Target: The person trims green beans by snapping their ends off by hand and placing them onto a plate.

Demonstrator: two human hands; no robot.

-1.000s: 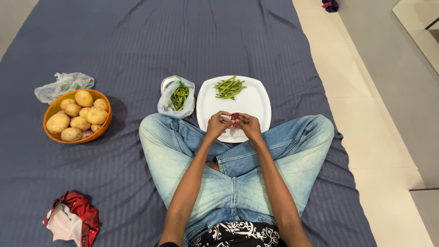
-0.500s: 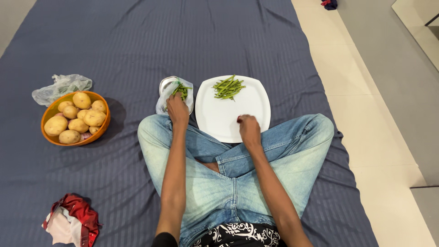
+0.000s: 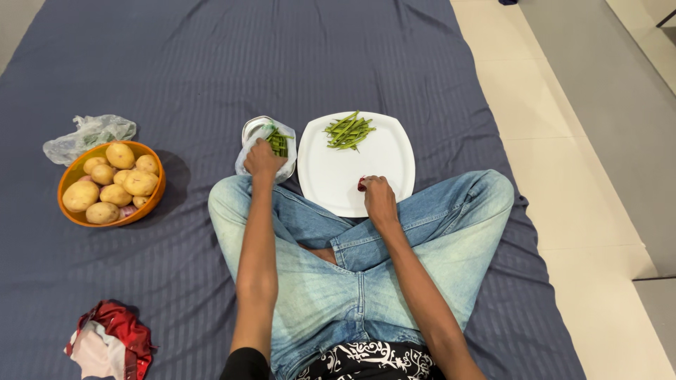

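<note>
Since half a second ago, little shift: left hand (image 3: pixel 262 159) stays sunk in the plastic bag of green beans (image 3: pixel 271 144), just off the white plate's (image 3: pixel 352 179) left edge; fingers curled among the pods, grip unclear. Right hand (image 3: pixel 379 197) rests on the plate's near edge, closed around a small red tool (image 3: pixel 361 184). Trimmed beans (image 3: pixel 348 131) heap at the far edge. Best to draw pods singly, bag mouth kept open.

— What sits off to the left?
— An orange bowl (image 3: pixel 70 211) of potatoes (image 3: pixel 116 184), a crumpled clear bag (image 3: pixel 84 134) behind it.
— And nearer?
— A red-and-white bundle (image 3: pixel 109 341), perhaps cloth, on the blue sheet (image 3: pixel 246 56).
</note>
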